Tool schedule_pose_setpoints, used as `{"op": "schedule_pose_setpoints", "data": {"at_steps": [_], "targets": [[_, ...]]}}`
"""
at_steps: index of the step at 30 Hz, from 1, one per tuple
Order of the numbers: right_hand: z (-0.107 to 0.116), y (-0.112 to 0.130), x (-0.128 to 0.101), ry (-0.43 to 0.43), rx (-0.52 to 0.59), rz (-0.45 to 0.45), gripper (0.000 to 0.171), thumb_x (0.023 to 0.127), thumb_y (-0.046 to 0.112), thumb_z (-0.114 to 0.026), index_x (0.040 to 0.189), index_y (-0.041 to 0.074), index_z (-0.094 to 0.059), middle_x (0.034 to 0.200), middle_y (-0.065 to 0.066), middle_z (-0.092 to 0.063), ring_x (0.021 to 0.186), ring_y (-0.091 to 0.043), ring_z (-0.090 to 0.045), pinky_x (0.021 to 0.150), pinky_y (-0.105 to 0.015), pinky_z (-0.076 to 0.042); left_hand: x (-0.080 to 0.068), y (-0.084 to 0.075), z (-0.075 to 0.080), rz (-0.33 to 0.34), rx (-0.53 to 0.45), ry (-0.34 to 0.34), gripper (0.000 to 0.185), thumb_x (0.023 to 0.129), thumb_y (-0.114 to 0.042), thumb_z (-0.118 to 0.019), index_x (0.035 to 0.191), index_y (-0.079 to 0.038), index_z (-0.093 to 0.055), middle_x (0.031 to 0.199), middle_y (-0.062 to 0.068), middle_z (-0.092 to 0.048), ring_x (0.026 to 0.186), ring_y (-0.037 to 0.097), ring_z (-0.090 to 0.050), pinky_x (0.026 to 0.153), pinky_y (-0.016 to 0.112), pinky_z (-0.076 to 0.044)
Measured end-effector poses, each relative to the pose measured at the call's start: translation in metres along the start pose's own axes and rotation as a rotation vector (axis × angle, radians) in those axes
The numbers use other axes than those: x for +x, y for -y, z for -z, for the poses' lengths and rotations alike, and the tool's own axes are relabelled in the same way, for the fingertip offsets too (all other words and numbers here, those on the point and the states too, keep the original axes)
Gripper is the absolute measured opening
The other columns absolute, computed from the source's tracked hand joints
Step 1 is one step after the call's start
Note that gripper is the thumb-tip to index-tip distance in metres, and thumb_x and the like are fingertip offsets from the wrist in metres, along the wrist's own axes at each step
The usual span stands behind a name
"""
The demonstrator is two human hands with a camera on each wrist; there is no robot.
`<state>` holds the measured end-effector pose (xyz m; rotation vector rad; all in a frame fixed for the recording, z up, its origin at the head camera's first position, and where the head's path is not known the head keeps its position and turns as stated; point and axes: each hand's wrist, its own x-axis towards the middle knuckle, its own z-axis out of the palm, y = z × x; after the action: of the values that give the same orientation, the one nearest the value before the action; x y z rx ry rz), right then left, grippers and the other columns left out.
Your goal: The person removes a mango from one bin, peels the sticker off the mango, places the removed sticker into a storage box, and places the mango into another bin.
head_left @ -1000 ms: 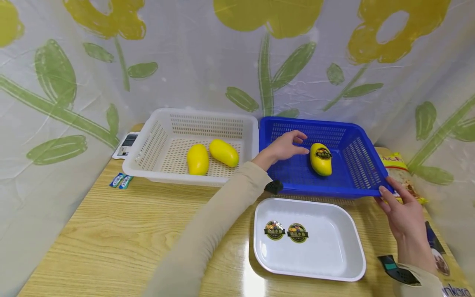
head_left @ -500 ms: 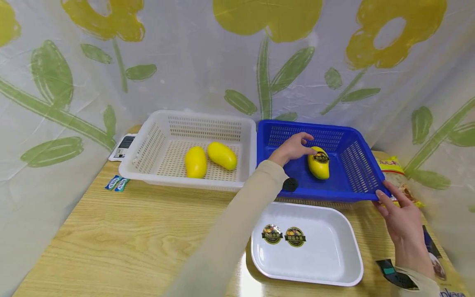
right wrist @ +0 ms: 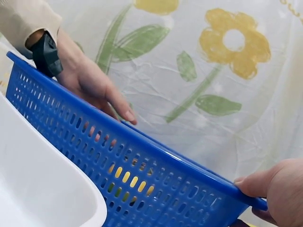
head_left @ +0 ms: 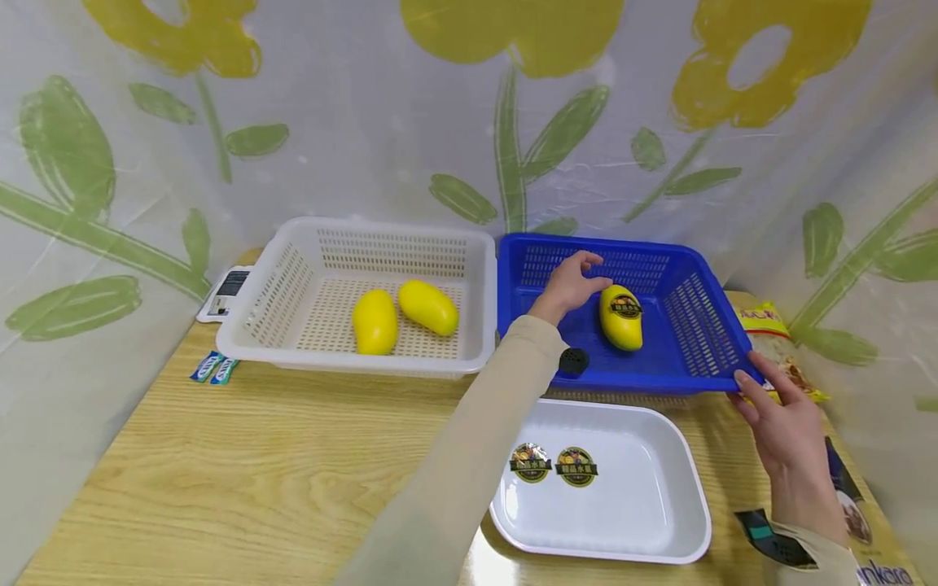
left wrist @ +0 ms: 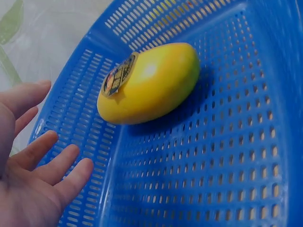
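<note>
My L hand (head_left: 572, 284), loosely spread, holds nothing nr mango (head_left: 621, 331); my R hand (head_left: 787, 423) pinches bskt rim (head_left: 659, 382): brace it, don't smudge sticker (head_left: 626, 306).

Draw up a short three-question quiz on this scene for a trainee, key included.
1. Count: how many yellow mangoes lie in the white basket?

2. True or false: the mango in the blue basket bears a sticker.

3. Multiple choice: what does the right hand grip?
A) The rim of the white tray
B) The near right corner of the blue basket
C) A mango

Key:
1. Two.
2. True.
3. B; the left hand, over the blue basket, grips nothing.
</note>
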<state>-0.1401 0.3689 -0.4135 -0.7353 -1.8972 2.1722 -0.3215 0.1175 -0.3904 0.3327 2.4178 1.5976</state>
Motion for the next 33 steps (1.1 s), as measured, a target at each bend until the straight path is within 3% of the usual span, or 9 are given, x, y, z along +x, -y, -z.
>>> {"op": "schedule_pose_setpoints", "data": {"at_steps": [8, 16, 24, 33], "targets": [[0.001, 0.001, -0.001, -0.012, -0.016, -0.012, 0.078, 0.080, 0.029, -0.080, 0.149, 0.021, -0.043, 0.160, 0.000, -0.018, 0.088, -0.002, -0.063, 0.070, -0.017, -0.054, 0.008, -0.007, -0.009, 0.002, 0.020, 0.028, 0.044, 0.094, -0.024, -0.068, 0.136, -0.018, -0.055, 0.141, 0.005, -0.050, 0.126, 0.022, -0.049, 0.097, 0.036, -0.046], [0.001, 0.002, 0.000, -0.004, -0.018, 0.000, 0.077, 0.081, 0.027, -0.079, 0.149, 0.019, -0.043, 0.158, -0.003, -0.020, 0.087, -0.001, -0.064, 0.070, -0.017, -0.055, 0.006, -0.009, -0.024, 0.057, 0.140, 0.156, 0.047, 0.090, -0.019, -0.073, 0.135, -0.018, -0.058, 0.143, 0.005, -0.050, 0.124, 0.021, -0.050, 0.093, 0.030, -0.048], [0.001, -0.001, 0.001, -0.020, -0.062, 0.020, 0.069, 0.084, 0.027, -0.076, 0.146, 0.021, -0.047, 0.156, -0.006, -0.023, 0.092, -0.003, -0.063, 0.072, -0.017, -0.054, 0.010, -0.008, -0.029, 0.057, 0.234, 0.258, 0.049, 0.088, -0.021, -0.075, 0.135, -0.024, -0.060, 0.147, 0.005, -0.044, 0.132, 0.022, -0.038, 0.101, 0.032, -0.043], [0.001, 0.002, -0.001, 0.010, -0.053, 0.004, 0.076, 0.083, 0.028, -0.077, 0.149, 0.018, -0.042, 0.159, -0.005, -0.018, 0.090, -0.001, -0.063, 0.073, -0.018, -0.054, 0.013, -0.004, -0.031, -0.021, 0.328, 0.321, 0.047, 0.088, -0.019, -0.073, 0.133, -0.023, -0.061, 0.142, 0.004, -0.050, 0.133, 0.023, -0.039, 0.103, 0.030, -0.039]]}}
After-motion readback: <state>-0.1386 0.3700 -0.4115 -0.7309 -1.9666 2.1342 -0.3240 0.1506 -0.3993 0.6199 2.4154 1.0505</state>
